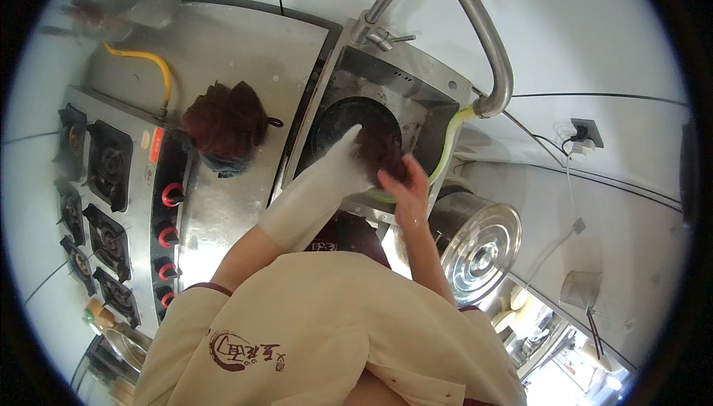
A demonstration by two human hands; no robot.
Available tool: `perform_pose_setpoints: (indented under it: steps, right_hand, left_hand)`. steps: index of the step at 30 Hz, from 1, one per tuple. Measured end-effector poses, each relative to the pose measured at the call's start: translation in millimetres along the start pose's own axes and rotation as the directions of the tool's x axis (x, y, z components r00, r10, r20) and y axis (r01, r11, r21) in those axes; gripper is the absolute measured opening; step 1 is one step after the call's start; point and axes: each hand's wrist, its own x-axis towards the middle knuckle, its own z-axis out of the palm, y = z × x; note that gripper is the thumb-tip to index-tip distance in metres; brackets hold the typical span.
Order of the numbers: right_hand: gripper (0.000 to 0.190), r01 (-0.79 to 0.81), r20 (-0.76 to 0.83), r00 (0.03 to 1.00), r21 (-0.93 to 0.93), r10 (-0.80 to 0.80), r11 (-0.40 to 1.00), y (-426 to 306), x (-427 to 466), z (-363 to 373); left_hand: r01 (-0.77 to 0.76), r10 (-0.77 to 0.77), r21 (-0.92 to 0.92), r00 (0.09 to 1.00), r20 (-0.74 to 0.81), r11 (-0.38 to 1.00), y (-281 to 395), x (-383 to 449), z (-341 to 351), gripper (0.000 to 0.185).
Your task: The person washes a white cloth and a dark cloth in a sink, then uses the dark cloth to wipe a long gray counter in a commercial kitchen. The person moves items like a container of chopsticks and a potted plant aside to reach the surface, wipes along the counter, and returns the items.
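My left hand (350, 155), in a long pale glove, is at a dark maroon cloth (381, 147) over the sink (437, 127). The bare right hand (409, 188) pinches the cloth's lower right part. Motion blurs both hands and the cloth. Beneath them a round black basin (334, 119) sits in the sink, partly hidden by the glove and cloth. A heap of dark maroon cloths (225, 116) lies on the steel counter (234, 38) to the left, with a grey-blue cloth (223, 165) under its front.
A curved steel faucet (490, 32) arches over the sink's right side, a yellow-green hose (450, 136) hanging from its end. Right of the sink stands a large lidded steel pot (479, 253). A gas stove (128, 194) with several burners is at left. Plugs fill a wall socket (585, 133).
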Motion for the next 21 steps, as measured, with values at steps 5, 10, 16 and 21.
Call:
perform_pose_setpoints:
  steps: [5, 10, 16, 21]
  right_hand:
    - [0.037, -0.120, -0.114, 0.982, 0.232, 0.150, 0.965, 2, -36, -15]
    - [0.021, 0.117, -0.204, 0.969, -0.129, -0.142, 0.985, 23, 62, -57]
    - [0.052, 0.099, -0.041, 0.995, 0.272, -0.091, 0.957, 153, 94, -36]
    - [0.048, -0.109, 0.135, 0.990, 0.894, -0.030, 0.434, 123, 85, -18]
  left_hand:
    - [0.003, -0.003, -0.261, 1.000, -0.001, 0.965, -7, 15, 2, 0.035]
    - [0.002, 0.051, -0.240, 0.976, 0.213, 0.971, -15, 2, 0, 0.029]
    - [0.149, -0.027, -0.336, 0.939, 0.342, 0.930, -29, 7, 10, 0.035]
    - [0.019, -0.009, -0.133, 0.997, 0.081, 0.991, -37, 6, 2, 0.053]
